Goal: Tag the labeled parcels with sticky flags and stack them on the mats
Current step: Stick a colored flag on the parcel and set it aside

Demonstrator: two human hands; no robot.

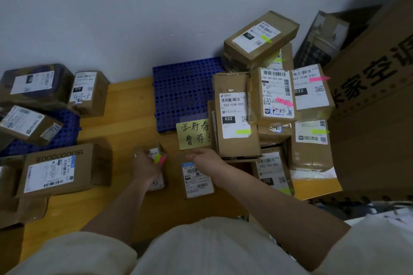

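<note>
My left hand [145, 168] hovers over a small labeled parcel [156, 183] on the wooden table and pinches a pad of sticky flags [160, 159], yellow-green and pink. My right hand [206, 158] rests with relaxed fingers on the far end of a second small labeled parcel [197, 182] beside it. A blue perforated mat [183, 91] lies at the back centre. On its right side stands a stack of flagged parcels [274, 96], among them a long box marked 032 [234, 116] with a yellow-green flag.
A yellow handwritten note [193, 134] lies by the mat's near edge. Another blue mat [64, 134] at the left bears parcels without flags [26, 124]. A long labeled box [58, 169] sits front left. A big printed carton [375, 100] walls the right side.
</note>
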